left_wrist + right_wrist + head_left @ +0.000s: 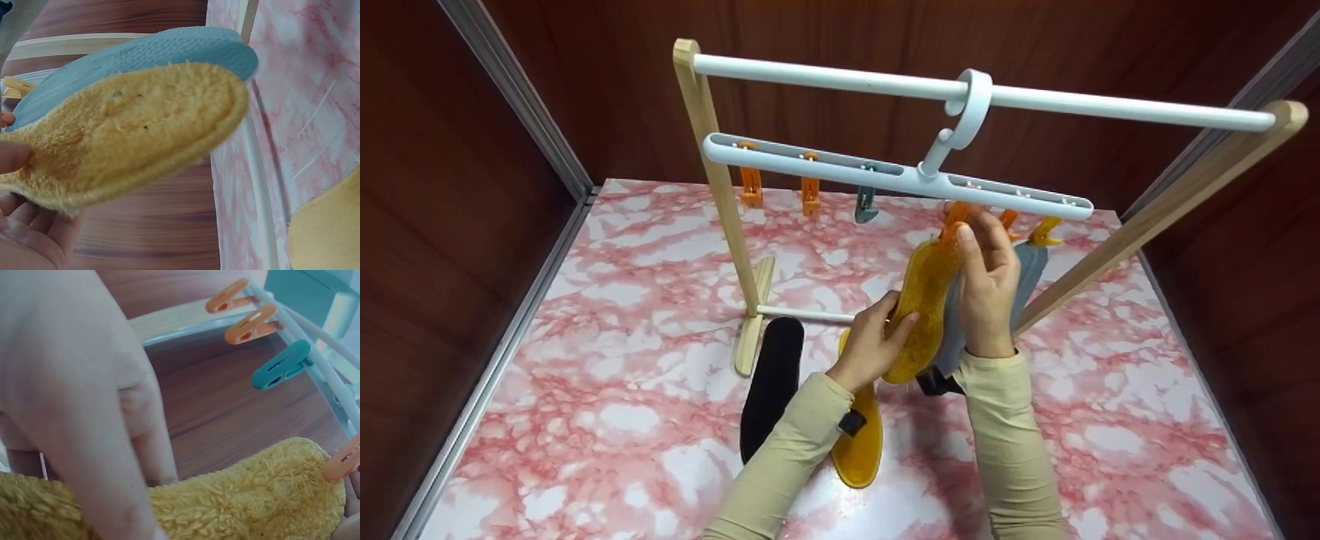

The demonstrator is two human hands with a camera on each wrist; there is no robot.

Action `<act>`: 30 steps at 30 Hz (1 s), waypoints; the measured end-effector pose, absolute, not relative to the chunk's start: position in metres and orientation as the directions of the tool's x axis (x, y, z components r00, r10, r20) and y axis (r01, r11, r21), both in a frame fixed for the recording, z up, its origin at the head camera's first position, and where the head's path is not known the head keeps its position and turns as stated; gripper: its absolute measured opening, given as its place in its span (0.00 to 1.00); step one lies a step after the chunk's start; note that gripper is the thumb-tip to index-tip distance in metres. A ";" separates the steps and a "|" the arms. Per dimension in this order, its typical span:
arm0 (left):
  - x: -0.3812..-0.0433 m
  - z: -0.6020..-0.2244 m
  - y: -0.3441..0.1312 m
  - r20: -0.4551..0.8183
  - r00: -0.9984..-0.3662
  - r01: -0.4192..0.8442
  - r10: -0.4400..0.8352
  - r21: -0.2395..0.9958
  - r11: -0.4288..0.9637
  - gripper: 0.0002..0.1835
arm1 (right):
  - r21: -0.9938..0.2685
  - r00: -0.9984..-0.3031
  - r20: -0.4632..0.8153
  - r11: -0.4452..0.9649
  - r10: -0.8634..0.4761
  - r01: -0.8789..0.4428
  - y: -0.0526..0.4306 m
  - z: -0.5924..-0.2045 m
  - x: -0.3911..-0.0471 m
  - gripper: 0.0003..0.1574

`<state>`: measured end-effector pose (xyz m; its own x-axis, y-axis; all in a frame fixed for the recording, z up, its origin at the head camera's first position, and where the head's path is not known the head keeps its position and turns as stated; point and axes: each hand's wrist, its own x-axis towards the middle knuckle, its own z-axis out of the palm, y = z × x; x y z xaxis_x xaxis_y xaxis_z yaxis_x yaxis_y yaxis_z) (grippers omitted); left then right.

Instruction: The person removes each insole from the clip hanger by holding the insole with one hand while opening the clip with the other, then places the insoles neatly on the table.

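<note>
A fuzzy yellow insole (pixel 924 307) hangs toe up under the white clip hanger (pixel 825 171), its top end at an orange clothespin (pixel 956 217). My left hand (pixel 874 345) grips the insole around its middle, thumb on the fuzzy face. My right hand (pixel 991 285) pinches the orange clothespin at the top end. In the right wrist view, that clothespin (pixel 344 460) overlaps the tip of the insole (pixel 253 495). Just behind, a blue-grey pair of insoles (pixel 135 62) hangs near a yellow clothespin (pixel 1044 232).
Orange clothespins (pixel 810 187) and a green clothespin (pixel 866 202) hang along the hanger's left half. The hanger hooks over a white rod (pixel 825 76) between wooden posts (pixel 712 157). A black insole (pixel 772 382) and another yellow insole (pixel 859 450) lie on the marbled surface (pixel 645 420).
</note>
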<state>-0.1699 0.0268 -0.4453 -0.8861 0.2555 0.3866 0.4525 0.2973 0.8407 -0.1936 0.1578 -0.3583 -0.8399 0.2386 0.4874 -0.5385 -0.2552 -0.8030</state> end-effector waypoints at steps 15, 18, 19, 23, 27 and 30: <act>-0.176 -0.431 0.033 0.456 -0.868 0.495 0.196 0.826 0.271 0.10 | -0.782 -0.844 0.490 -0.316 0.220 -0.537 0.157 -0.358 -0.193 0.16; -0.177 -0.430 0.034 0.462 -0.866 0.499 0.190 0.823 0.271 0.10 | -0.777 -0.840 0.495 -0.318 0.222 -0.543 0.157 -0.357 -0.193 0.16; -0.177 -0.430 0.034 0.463 -0.866 0.499 0.187 0.823 0.271 0.10 | -0.774 -0.838 0.499 -0.321 0.222 -0.546 0.157 -0.357 -0.194 0.16; -0.177 -0.429 0.035 0.457 -0.870 0.492 0.186 0.829 0.266 0.10 | -0.754 -0.828 0.513 -0.341 0.227 -0.561 0.156 -0.356 -0.194 0.15; -0.177 -0.428 0.035 0.443 -0.876 0.480 0.191 0.840 0.254 0.09 | -0.742 -0.824 0.520 -0.360 0.225 -0.566 0.156 -0.354 -0.195 0.14; -0.177 -0.429 0.034 0.438 -0.879 0.475 0.191 0.844 0.251 0.09 | -0.739 -0.824 0.525 -0.366 0.215 -0.566 0.156 -0.354 -0.195 0.14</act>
<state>-0.1772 0.0340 -0.4288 -0.8786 0.1908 0.4377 0.4748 0.2509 0.8436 -0.1953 0.1556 -0.3543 -0.8238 0.2149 0.5245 -0.5659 -0.3664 -0.7386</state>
